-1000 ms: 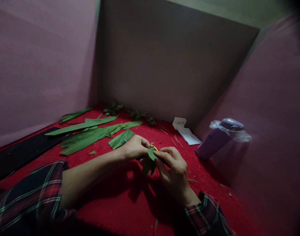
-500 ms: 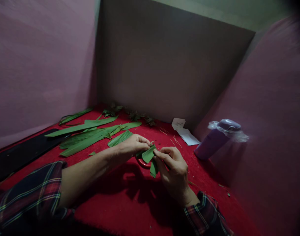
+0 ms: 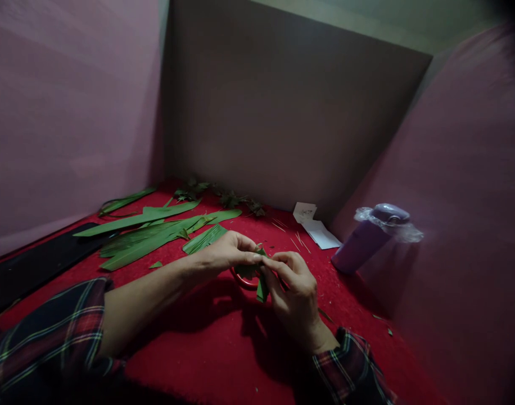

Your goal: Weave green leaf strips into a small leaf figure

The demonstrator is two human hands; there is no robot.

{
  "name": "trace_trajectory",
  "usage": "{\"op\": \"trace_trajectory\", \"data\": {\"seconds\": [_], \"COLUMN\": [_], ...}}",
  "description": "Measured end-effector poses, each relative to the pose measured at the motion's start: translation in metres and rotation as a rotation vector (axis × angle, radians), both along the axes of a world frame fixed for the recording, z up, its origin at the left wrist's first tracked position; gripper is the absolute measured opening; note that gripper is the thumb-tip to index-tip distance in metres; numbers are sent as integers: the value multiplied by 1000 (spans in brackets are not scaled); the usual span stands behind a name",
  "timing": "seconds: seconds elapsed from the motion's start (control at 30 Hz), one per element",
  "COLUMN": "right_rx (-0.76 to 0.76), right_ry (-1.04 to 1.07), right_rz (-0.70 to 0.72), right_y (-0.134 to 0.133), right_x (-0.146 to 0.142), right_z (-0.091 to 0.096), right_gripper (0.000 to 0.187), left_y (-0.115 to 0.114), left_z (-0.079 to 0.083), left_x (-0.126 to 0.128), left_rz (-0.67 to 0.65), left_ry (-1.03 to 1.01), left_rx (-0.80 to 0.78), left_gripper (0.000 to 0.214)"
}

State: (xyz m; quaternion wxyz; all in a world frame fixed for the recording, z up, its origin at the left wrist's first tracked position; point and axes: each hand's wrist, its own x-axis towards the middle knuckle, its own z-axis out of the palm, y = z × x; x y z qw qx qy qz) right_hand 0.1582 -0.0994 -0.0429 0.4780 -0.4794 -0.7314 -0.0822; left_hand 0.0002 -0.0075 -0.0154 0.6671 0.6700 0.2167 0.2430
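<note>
Both hands meet over the red table cover (image 3: 207, 349) and pinch one small folded green leaf piece (image 3: 261, 284). My left hand (image 3: 224, 254) grips its upper part with thumb and fingers closed. My right hand (image 3: 294, 288) pinches it from the right, fingers curled. A red ring-shaped handle (image 3: 243, 281) lies on the cloth just under the hands; what it belongs to is hidden.
Long green leaves (image 3: 156, 230) lie spread at the left back, with small dried leafy bits (image 3: 227, 198) by the back wall. A black strip (image 3: 38, 264) lies at the left edge. White papers (image 3: 319, 228) and a tilted purple bottle (image 3: 369, 236) stand at the right. Thin sticks (image 3: 297, 241) lie near the papers.
The leaf piece has been folded smaller and drawn tighter between the two hands. The hands closed together and a yellow bit seen a second ago is no longer visible.
</note>
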Motion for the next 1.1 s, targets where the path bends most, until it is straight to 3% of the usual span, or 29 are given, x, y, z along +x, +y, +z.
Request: {"op": "trace_trajectory", "data": {"seconds": [0.13, 0.27, 0.4, 0.63, 0.9, 1.1], "right_rx": [-59, -115, -277, -570, -562, -573], "right_ry": [185, 410, 470, 630, 792, 851], "right_rz": [51, -17, 23, 166, 198, 215], "right_y": [-1, 0, 5, 9, 9, 11], "right_x": [0, 4, 7, 4, 0, -1], "right_z": [4, 6, 4, 5, 4, 2], "right_gripper": [12, 17, 25, 23, 22, 22], "left_y": [-2, -5, -5, -3, -2, -1], "left_z": [2, 6, 7, 5, 3, 1], "left_x": [1, 2, 2, 2, 2, 4], "left_rz": [15, 37, 42, 16, 31, 58], "left_ry": [17, 43, 60, 41, 40, 50], "left_rx": [15, 27, 47, 100, 2, 35], "left_gripper": [23, 24, 22, 18, 21, 24]}}
